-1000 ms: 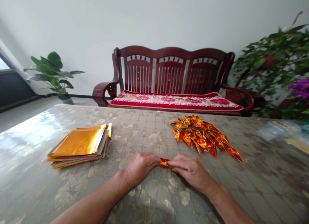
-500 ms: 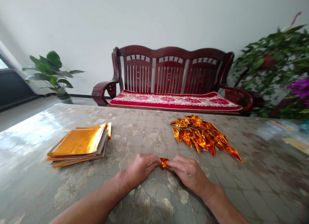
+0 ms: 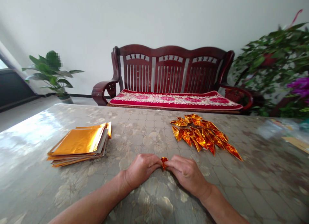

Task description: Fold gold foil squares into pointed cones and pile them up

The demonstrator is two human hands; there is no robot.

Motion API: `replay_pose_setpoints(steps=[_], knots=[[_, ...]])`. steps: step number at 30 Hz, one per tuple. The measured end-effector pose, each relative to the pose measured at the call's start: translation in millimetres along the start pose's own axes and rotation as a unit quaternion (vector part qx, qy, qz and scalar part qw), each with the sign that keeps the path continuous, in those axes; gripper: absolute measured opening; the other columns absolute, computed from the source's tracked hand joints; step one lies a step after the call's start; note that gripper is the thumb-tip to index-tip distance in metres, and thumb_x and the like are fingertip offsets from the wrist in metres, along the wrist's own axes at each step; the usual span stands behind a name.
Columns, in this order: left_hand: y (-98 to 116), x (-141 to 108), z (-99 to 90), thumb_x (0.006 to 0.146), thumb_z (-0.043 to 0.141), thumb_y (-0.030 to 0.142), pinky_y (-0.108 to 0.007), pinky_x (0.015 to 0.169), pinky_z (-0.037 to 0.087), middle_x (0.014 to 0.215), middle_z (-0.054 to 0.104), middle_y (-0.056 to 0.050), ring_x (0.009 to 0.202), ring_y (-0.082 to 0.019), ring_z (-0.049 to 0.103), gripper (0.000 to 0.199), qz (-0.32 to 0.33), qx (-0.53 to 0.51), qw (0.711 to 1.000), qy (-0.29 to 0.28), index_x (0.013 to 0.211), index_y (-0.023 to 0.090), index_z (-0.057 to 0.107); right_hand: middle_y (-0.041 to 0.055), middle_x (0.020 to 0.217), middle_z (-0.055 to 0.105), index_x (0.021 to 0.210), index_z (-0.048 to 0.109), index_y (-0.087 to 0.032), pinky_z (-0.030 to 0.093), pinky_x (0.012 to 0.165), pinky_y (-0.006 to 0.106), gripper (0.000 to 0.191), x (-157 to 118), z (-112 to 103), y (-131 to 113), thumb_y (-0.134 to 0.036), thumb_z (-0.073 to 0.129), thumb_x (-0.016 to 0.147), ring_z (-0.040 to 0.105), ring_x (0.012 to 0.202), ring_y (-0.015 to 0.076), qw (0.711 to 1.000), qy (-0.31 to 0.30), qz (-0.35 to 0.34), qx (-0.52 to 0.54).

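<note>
Between my hands, low in the middle of the view, is a small piece of shiny orange-gold foil paper (image 3: 164, 163). The fingers of my left hand (image 3: 144, 166) pinch its left end, and those of my right hand (image 3: 187, 172) pinch its right end. Fingertips hide both ends of the piece. To the left lies a stack of flat gold foil sheets (image 3: 78, 142). Beyond my right hand, several folded, pointed foil pieces (image 3: 201, 137) lie in a loose pile.
The table (image 3: 135, 130) has a patterned, glossy cover. Clear plastic bags (image 3: 277, 127) and a tan flat item (image 3: 296, 143) lie at its right. Behind it stand a wooden bench (image 3: 169, 73), a potted plant (image 3: 51, 73) and leafy plants (image 3: 267, 60).
My fingertips have come slightly closer together, and the foil piece between them looks narrower and more pinched. The stack and the folded pile have not moved.
</note>
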State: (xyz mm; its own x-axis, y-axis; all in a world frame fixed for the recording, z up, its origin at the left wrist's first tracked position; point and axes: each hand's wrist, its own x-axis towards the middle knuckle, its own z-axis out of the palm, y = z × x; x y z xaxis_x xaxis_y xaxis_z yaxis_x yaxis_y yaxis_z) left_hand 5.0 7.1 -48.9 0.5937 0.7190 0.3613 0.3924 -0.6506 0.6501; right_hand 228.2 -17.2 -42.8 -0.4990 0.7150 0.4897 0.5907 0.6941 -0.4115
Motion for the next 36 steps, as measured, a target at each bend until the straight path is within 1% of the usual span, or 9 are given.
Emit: replay_pose_setpoints(steps=[3, 12, 17, 24, 27, 31, 36], knots=[[-0.5, -0.1, 0.5, 0.096, 0.056, 0.023, -0.016, 0.072, 0.05, 0.082, 0.074, 0.001, 0.075, -0.011, 0.069, 0.017, 0.001, -0.001, 1.0, 0.001, 0.09, 0.021, 0.072, 0.0012, 0.074, 0.066, 0.094, 0.072, -0.022, 0.046, 0.064, 0.02, 0.018, 1.3, 1.3, -2.1, -0.022, 0.055, 0.098, 0.063, 0.068, 0.012, 1.0, 0.007, 0.01, 0.008], [1.6, 0.5, -0.7, 0.098, 0.052, 0.025, -0.017, 0.072, 0.049, 0.082, 0.074, -0.001, 0.075, -0.012, 0.069, 0.021, 0.017, 0.003, 1.0, -0.004, 0.09, 0.02, 0.071, -0.0001, 0.073, 0.068, 0.09, 0.07, -0.022, 0.045, 0.064, 0.021, 0.014, 1.0, 4.9, -1.1, -0.021, 0.058, 0.096, 0.063, 0.067, 0.0118, 1.0, 0.025, 0.003, 0.012], [2.0, 0.0, -1.5, 0.099, 0.049, 0.025, -0.018, 0.07, 0.049, 0.079, 0.072, -0.002, 0.072, -0.012, 0.068, 0.024, 0.035, 0.016, 0.999, -0.014, 0.088, 0.019, 0.07, -0.0006, 0.071, 0.068, 0.087, 0.069, -0.022, 0.045, 0.064, 0.021, 0.016, 1.5, 5.3, -3.2, -0.022, 0.056, 0.097, 0.063, 0.065, 0.0112, 0.999, 0.032, -0.01, 0.016], [3.3, -0.2, -1.9, 0.1, 0.045, 0.025, -0.017, 0.07, 0.049, 0.078, 0.071, -0.001, 0.071, -0.011, 0.066, 0.027, 0.046, 0.039, 0.998, -0.028, 0.086, 0.02, 0.068, -0.0007, 0.07, 0.067, 0.084, 0.067, -0.022, 0.044, 0.064, 0.022, 0.021, 4.0, 5.2, -6.4, -0.023, 0.053, 0.099, 0.062, 0.065, 0.0112, 0.999, 0.025, -0.019, 0.03], [3.7, -0.3, -1.6, 0.1, 0.043, 0.022, -0.017, 0.07, 0.049, 0.078, 0.071, -0.001, 0.071, -0.011, 0.066, 0.028, 0.065, 0.055, 0.996, -0.034, 0.087, 0.02, 0.068, -0.0012, 0.069, 0.065, 0.082, 0.065, -0.021, 0.043, 0.063, 0.022, 0.022, 4.9, 4.7, -7.8, -0.021, 0.051, 0.099, 0.06, 0.063, 0.0111, 0.999, 0.024, -0.031, 0.033], [2.5, 0.7, 0.5, 0.099, 0.042, 0.019, -0.018, 0.068, 0.049, 0.075, 0.07, -0.001, 0.067, -0.011, 0.064, 0.029, 0.094, 0.074, 0.992, -0.024, 0.086, 0.019, 0.068, -0.0017, 0.066, 0.063, 0.078, 0.063, -0.021, 0.042, 0.062, 0.022, 0.027, 6.6, 5.2, -9.3, -0.02, 0.047, 0.1, 0.058, 0.062, 0.011, 0.998, 0.023, -0.04, 0.04], [0.9, 1.9, 2.5, 0.099, 0.043, 0.019, -0.018, 0.067, 0.048, 0.074, 0.069, 0.0, 0.066, -0.01, 0.063, 0.028, 0.089, 0.077, 0.993, -0.015, 0.085, 0.02, 0.067, -0.0024, 0.067, 0.064, 0.078, 0.063, -0.022, 0.043, 0.06, 0.022, 0.025, 8.7, 6.1, -8.6, -0.022, 0.05, 0.1, 0.06, 0.061, 0.0108, 0.998, 0.032, -0.025, 0.042]])
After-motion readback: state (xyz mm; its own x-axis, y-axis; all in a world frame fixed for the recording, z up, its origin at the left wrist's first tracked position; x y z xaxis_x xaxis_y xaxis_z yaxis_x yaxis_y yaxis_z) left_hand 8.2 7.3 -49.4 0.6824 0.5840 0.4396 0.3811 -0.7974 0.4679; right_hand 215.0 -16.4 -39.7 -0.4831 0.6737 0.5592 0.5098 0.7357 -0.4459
